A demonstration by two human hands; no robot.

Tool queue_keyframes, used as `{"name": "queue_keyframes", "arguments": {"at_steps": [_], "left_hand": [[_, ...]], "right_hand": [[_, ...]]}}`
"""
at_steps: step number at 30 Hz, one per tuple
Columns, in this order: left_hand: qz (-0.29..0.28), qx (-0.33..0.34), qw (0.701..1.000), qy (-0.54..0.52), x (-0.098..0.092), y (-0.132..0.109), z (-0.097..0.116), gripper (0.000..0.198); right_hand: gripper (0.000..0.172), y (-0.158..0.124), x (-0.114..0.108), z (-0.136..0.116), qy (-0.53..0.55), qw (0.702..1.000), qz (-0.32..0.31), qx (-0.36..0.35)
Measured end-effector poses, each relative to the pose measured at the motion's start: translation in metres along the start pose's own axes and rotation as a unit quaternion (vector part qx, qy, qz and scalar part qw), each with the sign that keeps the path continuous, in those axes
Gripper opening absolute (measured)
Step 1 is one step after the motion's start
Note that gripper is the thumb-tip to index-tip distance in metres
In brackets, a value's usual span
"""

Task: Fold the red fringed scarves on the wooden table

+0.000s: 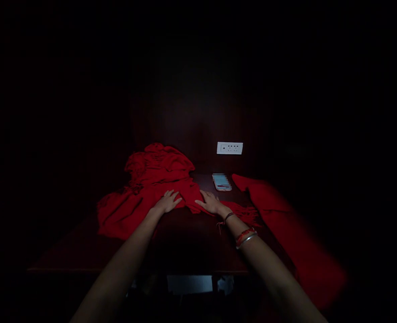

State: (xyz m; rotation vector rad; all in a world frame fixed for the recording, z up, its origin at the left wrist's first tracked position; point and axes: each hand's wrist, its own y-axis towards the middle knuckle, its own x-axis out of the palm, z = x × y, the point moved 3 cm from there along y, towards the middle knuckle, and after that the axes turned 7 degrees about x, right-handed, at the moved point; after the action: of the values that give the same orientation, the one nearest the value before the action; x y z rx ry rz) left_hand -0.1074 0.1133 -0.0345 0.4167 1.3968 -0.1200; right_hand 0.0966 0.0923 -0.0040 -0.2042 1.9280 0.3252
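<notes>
Left grip (pixel 167 202): mine, fingers apart, laid on rumpled red cloth (pixel 161 172).
Right grip (pixel 211 203): fingers spread, touching the same cloth.
Red cloth: heaped toward my eleven o'clock.
Tabletop (pixel 191 244): dark; phone (pixel 222 182) at two, second red fabric (pixel 285 220) at three.
Room: near-black, white socket (pixel 229 148) toward one.

Cloth (pixel 161 174) left of phone (pixel 222 182), on table (pixel 185 242)

Red cloth (pixel 159 179) under fingers (pixel 173 195): matt, rumpled, fringed | second red cloth (pixel 285 224) right of fingers: matt, smoother | table (pixel 203 181) just beyond: dark, smooth, faint sheen | socket plate (pixel 229 148) farther beyond: smooth, plastic-looking | bangle (pixel 247 240) behind right fingers (pixel 209 196): shiny metal
</notes>
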Motion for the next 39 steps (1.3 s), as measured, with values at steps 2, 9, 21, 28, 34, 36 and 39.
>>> {"name": "queue_keyframes", "arguments": {"at_steps": [2, 9, 21, 28, 34, 36, 39], "left_hand": [[-0.004, 0.004, 1.000, 0.002, 0.002, 0.004, -0.003, 0.052], [0.035, 0.052, 0.997, 0.037, -0.014, 0.002, 0.002, 0.035], [0.146, 0.028, 0.988, 0.038, -0.035, -0.005, 0.012, 0.024], [0.245, 0.179, 0.952, -0.041, -0.061, -0.023, 0.049, 0.026], [0.207, 0.122, 0.969, -0.055, -0.054, -0.022, 0.062, 0.028], [0.186, 0.052, 0.981, -0.034, -0.045, -0.018, 0.051, 0.034], [0.111, -0.008, 0.993, -0.027, -0.033, -0.014, 0.034, 0.035]], "right_hand": [[0.057, 0.006, 0.007, 0.002, 0.021, 0.999, 0.023, -0.018], [0.033, 0.007, -0.026, 0.020, 0.062, 0.976, 0.203, -0.046], [0.038, -0.025, -0.078, 0.063, -0.025, 0.916, 0.344, 0.204], [0.052, -0.015, -0.027, 0.015, -0.123, 0.984, 0.121, 0.054], [0.030, -0.014, -0.034, 0.030, -0.155, 0.979, 0.062, 0.119], [0.028, -0.014, -0.043, 0.035, -0.161, 0.978, 0.049, 0.126], [0.025, -0.017, -0.053, 0.038, -0.141, 0.976, 0.029, 0.165]]}}
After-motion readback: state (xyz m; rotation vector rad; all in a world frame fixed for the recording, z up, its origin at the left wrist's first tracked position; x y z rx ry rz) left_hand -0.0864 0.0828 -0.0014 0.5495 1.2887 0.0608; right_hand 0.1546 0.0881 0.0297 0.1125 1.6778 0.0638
